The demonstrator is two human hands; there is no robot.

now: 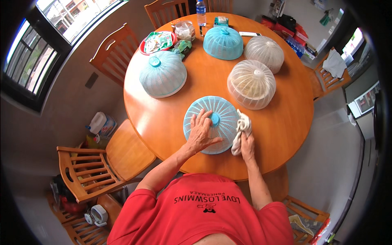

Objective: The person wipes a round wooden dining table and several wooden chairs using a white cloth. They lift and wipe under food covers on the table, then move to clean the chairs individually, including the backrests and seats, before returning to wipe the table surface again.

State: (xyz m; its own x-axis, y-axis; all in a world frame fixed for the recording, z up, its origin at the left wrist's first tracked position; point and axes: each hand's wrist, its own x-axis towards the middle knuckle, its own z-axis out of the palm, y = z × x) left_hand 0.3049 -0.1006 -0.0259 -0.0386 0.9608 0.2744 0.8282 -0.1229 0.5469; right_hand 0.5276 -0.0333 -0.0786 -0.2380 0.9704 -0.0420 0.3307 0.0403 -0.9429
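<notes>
The right grip (pixel 247 145) is closed on a white cloth (pixel 241 130), bunched at the thumb and fingers, its long axis running away from the person along the right rim of the nearest blue food cover (pixel 225 125). The left grip (pixel 200 132) is wide, thumb held apart from the spread fingers, palm down on that cover's left and near slope, with the fingertips beside the knob (pixel 214 119). The cover sits near the front edge of the round wooden bench (pixel 204 83), under the left grip and just left of the right one. It is a round dome, alike in length and width, its knob facing up and its slots fanning outward from there.

Beyond it, a clear cover (pixel 252 87) stands to the right and a pale blue cover (pixel 164 77) to the left, both knob up. Farther off are a second clear cover (pixel 266 53) and a brighter blue cover (pixel 223 44). Past the pale blue one lies a red tray (pixel 143 49), and at the far edge stands a water bottle (pixel 201 15)
</notes>
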